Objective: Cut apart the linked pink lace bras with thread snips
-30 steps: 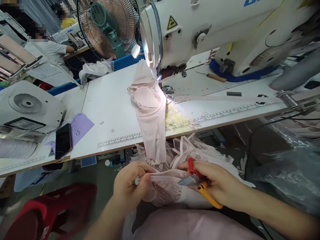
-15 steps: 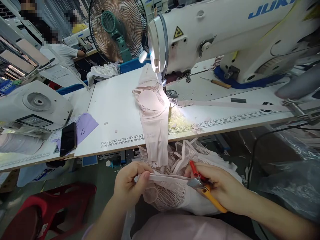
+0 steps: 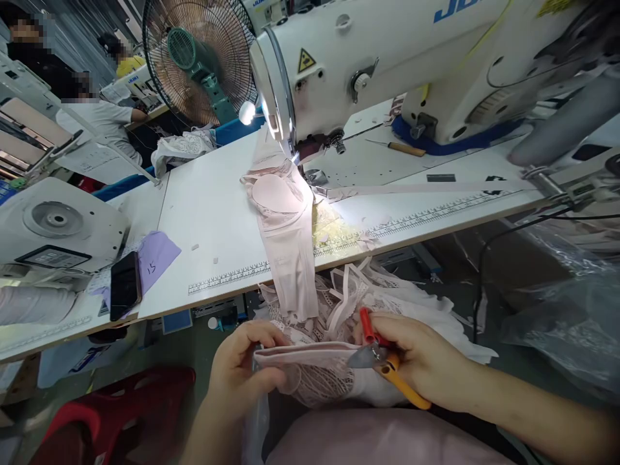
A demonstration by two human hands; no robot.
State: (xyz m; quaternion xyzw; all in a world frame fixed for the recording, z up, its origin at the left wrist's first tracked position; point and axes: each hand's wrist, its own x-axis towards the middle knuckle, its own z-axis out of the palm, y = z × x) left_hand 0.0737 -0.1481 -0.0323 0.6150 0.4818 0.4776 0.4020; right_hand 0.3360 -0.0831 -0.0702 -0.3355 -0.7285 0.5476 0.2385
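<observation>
In the head view, my left hand (image 3: pixel 245 368) is at the left end of a pink elastic band (image 3: pixel 305 352), its thumb and fingers parted around that end. The band edges a pale pink lace garment (image 3: pixel 324 382) over my lap. My right hand (image 3: pixel 411 352) grips scissors (image 3: pixel 375 355) with one red and one orange handle; their metal blades point left, beside the band's right part. That hand's fingertips also meet the fabric, partly hidden. Beyond my hands a pink bra (image 3: pixel 290 248) lies under the sewing machine head (image 3: pixel 278 84) and hangs over the table edge.
A pile of lace garments (image 3: pixel 387 297) hangs below the table edge. On the white table (image 3: pixel 213 213) are a printed ruler, a phone (image 3: pixel 125 286) and a purple paper (image 3: pixel 157 255). A red stool (image 3: pixel 121 407) stands at left, a fan (image 3: pixel 198 64) behind. People sit farther back.
My left thumb and fingers have come apart from their pinch on the band, baring its end. The scissors in my right hand shifted slightly left and down. The camera view has turned a little.
</observation>
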